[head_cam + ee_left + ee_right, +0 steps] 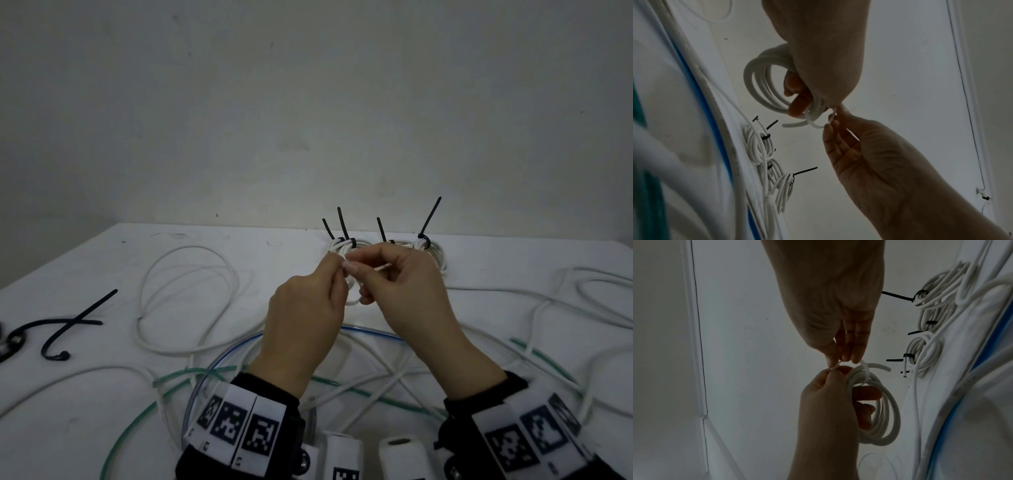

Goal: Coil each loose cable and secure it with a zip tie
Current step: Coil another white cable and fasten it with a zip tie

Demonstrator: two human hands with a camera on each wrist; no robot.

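A small white cable coil (354,301) hangs above the table in my right hand (358,270), whose fingers pass through the loops (890,418). A white zip tie (865,369) wraps over the coil's bundled strands. My right thumb and forefinger pinch one end of the tie while my left hand (339,270) pinches the other end between thumb and fingertips (835,113). In the left wrist view the coil (756,91) and the tie's loop (813,124) hang under my right hand. The two hands meet fingertip to fingertip.
Tied white coils with black zip ties (342,244) (424,244) lie at the table's back edge against the wall. Loose black zip ties (68,325) lie far left. Loose white cables (188,291), a blue tube (219,363) and a green tube (137,411) sprawl across the near table.
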